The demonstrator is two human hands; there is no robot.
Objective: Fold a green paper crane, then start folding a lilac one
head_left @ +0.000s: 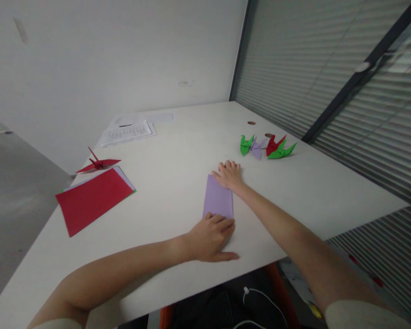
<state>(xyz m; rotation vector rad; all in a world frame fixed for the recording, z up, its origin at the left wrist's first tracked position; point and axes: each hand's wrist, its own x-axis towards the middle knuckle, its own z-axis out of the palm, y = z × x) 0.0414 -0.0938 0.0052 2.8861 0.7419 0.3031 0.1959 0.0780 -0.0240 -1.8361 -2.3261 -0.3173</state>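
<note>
A folded sheet of purple paper (pixel 218 199) lies flat on the white table in front of me. My left hand (pixel 212 235) presses on its near edge, fingers laid over the paper and thumb stretched out to the right on the table. At the far right corner of the sheet, my right hand (pixel 229 174) rests with its fingers spread and its thumb on the paper. Both hands cover parts of the near and far edges, so those are hidden.
Red paper (pixel 96 198) tops a stack at the left, beside a red origami crane (pixel 98 163). Green cranes (pixel 246 145), a purple crane (pixel 257 148) and a red crane (pixel 274 145) stand at the right. Printed sheets (pixel 128 132) lie at the back left of the table (pixel 178 137).
</note>
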